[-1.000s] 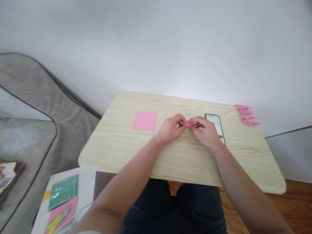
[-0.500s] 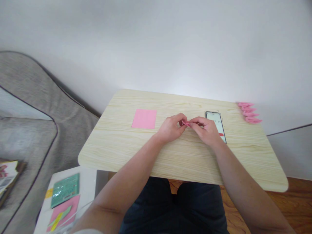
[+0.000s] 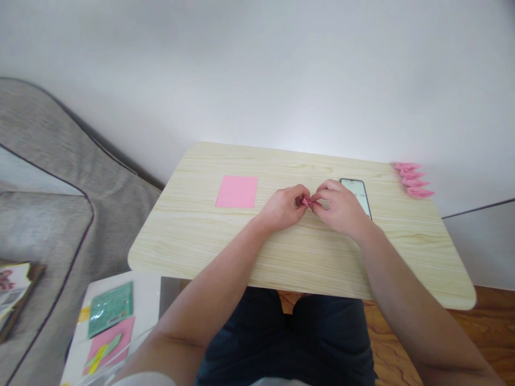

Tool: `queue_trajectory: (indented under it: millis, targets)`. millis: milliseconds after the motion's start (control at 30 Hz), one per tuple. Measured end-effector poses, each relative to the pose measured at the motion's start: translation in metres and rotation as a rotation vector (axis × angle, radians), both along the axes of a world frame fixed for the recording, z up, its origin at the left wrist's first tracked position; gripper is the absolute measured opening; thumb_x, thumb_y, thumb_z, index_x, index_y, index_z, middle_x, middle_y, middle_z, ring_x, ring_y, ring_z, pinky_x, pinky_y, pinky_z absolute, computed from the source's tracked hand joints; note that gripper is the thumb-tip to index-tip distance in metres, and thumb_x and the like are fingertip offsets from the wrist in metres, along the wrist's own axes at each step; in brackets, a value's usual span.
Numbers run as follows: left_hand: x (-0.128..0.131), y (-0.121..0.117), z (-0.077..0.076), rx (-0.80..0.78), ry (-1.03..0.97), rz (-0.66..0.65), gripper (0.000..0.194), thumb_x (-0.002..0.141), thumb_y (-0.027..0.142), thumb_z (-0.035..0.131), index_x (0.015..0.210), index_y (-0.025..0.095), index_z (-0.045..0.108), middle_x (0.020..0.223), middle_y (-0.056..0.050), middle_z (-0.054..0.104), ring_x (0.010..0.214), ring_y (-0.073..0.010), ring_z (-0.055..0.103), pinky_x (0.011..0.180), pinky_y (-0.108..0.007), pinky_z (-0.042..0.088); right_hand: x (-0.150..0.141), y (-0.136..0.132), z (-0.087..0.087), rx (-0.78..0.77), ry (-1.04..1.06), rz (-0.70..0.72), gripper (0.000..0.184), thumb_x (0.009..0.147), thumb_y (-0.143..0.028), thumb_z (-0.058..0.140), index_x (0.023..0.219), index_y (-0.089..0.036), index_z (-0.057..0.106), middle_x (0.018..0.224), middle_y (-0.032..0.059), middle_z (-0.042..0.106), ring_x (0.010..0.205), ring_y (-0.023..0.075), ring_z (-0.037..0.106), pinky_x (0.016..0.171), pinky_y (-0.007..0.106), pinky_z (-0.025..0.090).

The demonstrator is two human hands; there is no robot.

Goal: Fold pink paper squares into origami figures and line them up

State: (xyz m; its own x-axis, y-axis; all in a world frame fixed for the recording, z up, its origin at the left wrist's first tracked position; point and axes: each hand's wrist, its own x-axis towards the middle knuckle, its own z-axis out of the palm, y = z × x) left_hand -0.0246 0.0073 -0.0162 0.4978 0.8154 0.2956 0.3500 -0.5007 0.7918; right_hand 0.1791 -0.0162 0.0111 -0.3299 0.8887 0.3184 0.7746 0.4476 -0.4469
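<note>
A small folded piece of pink paper (image 3: 306,202) is pinched between both my hands above the middle of a light wooden table (image 3: 225,241). My left hand (image 3: 284,207) grips its left end with curled fingers. My right hand (image 3: 341,208) pinches its right end, and most of the paper is hidden by my fingers. A flat square pad of pink paper (image 3: 237,191) lies on the table to the left of my hands.
A phone (image 3: 358,194) with a lit screen lies just behind my right hand. Several folded pink paper pieces (image 3: 414,181) sit in a row at the far right corner. Lower left, a white surface (image 3: 148,300) holds green and pink sheets; a grey sofa (image 3: 44,177) stands left.
My hands have drawn closer together, and the pink paper between them now shows much less than a second ago. The view has shifted slightly.
</note>
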Motion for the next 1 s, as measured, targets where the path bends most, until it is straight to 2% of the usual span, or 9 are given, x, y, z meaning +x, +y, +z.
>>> queue_trajectory:
  millis: [100, 300, 400, 600, 1000]
  targets:
    - [0.000, 0.001, 0.000, 0.024, 0.058, 0.013, 0.015, 0.086, 0.017, 0.061, 0.098, 0.022, 0.066, 0.085, 0.000, 0.071, 0.076, -0.0159, 0.063, 0.072, -0.029, 0.048, -0.001, 0.002, -0.001, -0.005, -0.102, 0.025, 0.013, 0.094, -0.032, 0.067, 0.089, -0.026, 0.078, 0.097, 0.0074, 0.067, 0.093, 0.0258, 0.064, 0.080, 0.042, 0.051]
    - [-0.004, 0.003, 0.005, 0.176, 0.215, 0.089, 0.013, 0.082, 0.019, 0.066, 0.093, 0.023, 0.071, 0.098, -0.003, 0.077, 0.103, -0.0261, 0.063, 0.094, -0.042, 0.047, -0.009, 0.000, 0.002, -0.009, -0.255, 0.012, 0.023, 0.098, -0.034, 0.061, 0.085, -0.022, 0.076, 0.098, 0.0094, 0.068, 0.092, 0.0254, 0.062, 0.077, 0.040, 0.047]
    - [-0.006, 0.003, 0.007, 0.158, 0.220, 0.095, 0.012, 0.083, 0.022, 0.066, 0.094, 0.023, 0.072, 0.104, -0.002, 0.077, 0.107, -0.0257, 0.063, 0.096, -0.041, 0.047, -0.011, -0.002, 0.002, -0.011, -0.305, 0.000, 0.023, 0.098, -0.032, 0.060, 0.087, -0.020, 0.076, 0.099, 0.0094, 0.068, 0.093, 0.0243, 0.062, 0.076, 0.037, 0.045]
    - [-0.006, 0.004, 0.006, 0.127, 0.193, 0.094, 0.013, 0.083, 0.022, 0.065, 0.092, 0.024, 0.073, 0.096, 0.000, 0.078, 0.102, -0.0245, 0.064, 0.094, -0.040, 0.048, -0.011, -0.002, 0.000, 0.048, -0.390, 0.037, 0.028, 0.101, -0.035, 0.056, 0.088, -0.020, 0.077, 0.092, 0.0094, 0.068, 0.093, 0.0256, 0.059, 0.075, 0.038, 0.041]
    - [-0.006, 0.005, 0.005, 0.132, 0.177, 0.092, 0.015, 0.080, 0.019, 0.065, 0.091, 0.023, 0.074, 0.094, 0.000, 0.078, 0.100, -0.0242, 0.065, 0.093, -0.040, 0.049, -0.018, 0.004, 0.018, 0.016, -0.537, 0.146, 0.026, 0.099, -0.025, 0.053, 0.087, -0.019, 0.075, 0.086, 0.0098, 0.066, 0.089, 0.0256, 0.055, 0.069, 0.040, 0.032]
